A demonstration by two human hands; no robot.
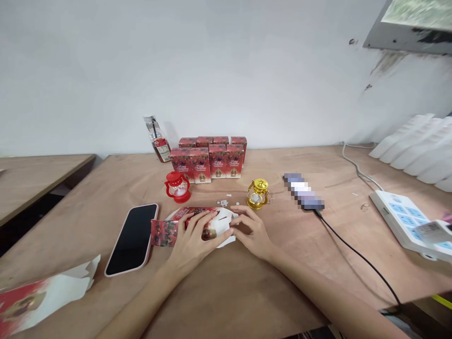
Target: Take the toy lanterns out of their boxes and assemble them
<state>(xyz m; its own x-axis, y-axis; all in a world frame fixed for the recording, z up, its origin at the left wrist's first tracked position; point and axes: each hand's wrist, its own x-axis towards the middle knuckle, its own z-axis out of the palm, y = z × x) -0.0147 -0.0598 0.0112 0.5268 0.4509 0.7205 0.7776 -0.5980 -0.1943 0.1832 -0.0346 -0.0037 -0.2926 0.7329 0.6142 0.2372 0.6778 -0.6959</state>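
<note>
A flattened red-and-white cardboard box (221, 221) lies on the table in front of me. My left hand (192, 238) rests over its middle and grips it, thumb near the white flaps at its right end. With bent fingers, my right hand (251, 230) pinches those white flaps. Just behind the box stands a red toy lantern (177, 187), upright and touched by neither hand. A gold toy lantern (258, 194) stands beyond my right hand. Several tiny white pieces (223, 203) lie between the two lanterns.
Several red Christmas boxes (217, 162) stand in rows near the wall, beside a bottle (160, 146). A phone (132, 240) lies left; another phone (302, 190), with a cable, lies right. Another flattened box (52, 296) is front left. A power strip (409, 219) sits far right.
</note>
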